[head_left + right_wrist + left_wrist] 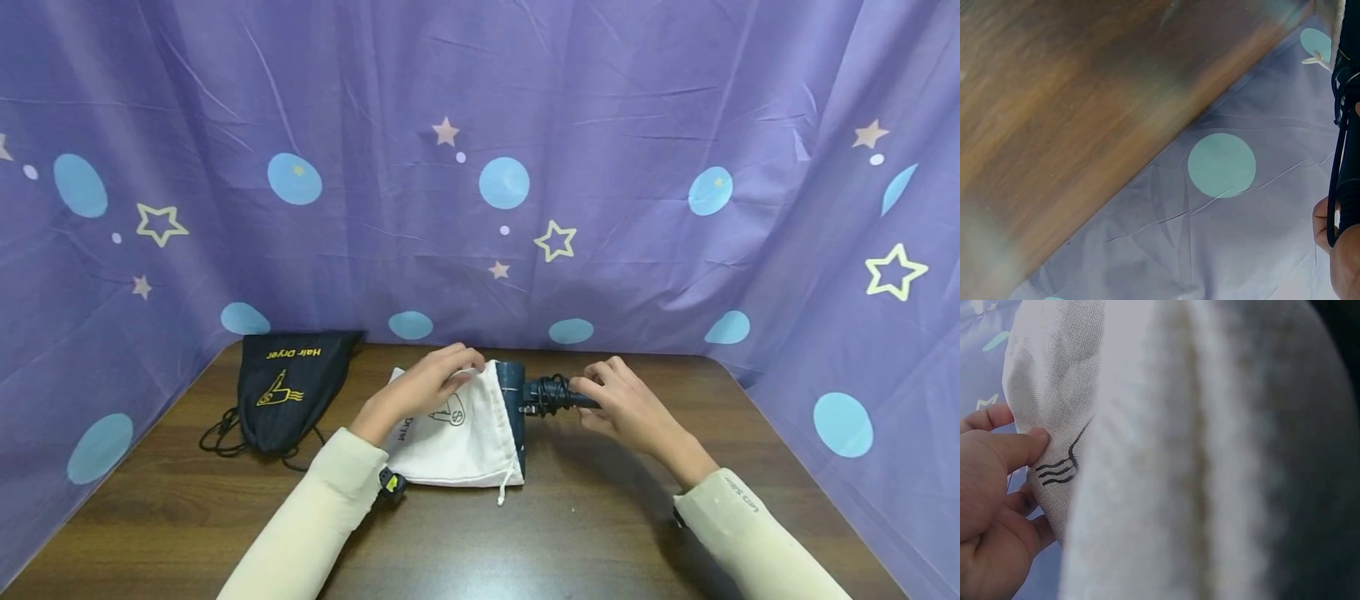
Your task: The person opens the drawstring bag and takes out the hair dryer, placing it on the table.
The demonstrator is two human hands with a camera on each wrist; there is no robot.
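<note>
A dark blue hair dryer (512, 377) lies partly inside a white cloth drawstring bag (472, 454), its body hidden by the cloth. Out of the bag points the handle, with a black cord (552, 395) wound round it. My left hand (427, 385) pinches the bag near its far edge, the thumb (1025, 447) lying on the printed side in the left wrist view. My right hand (626, 408) holds the end of the handle. At the right border of the right wrist view, the dark handle (1349, 181) and a loop of cord run past the fingers.
A black drawstring bag (292, 392) with yellow "Hair Dryer" print lies at the left of the brown wooden table (570, 533), its cords loose beside it. A purple curtain (480, 100) with stars and dots hangs behind and along both sides.
</note>
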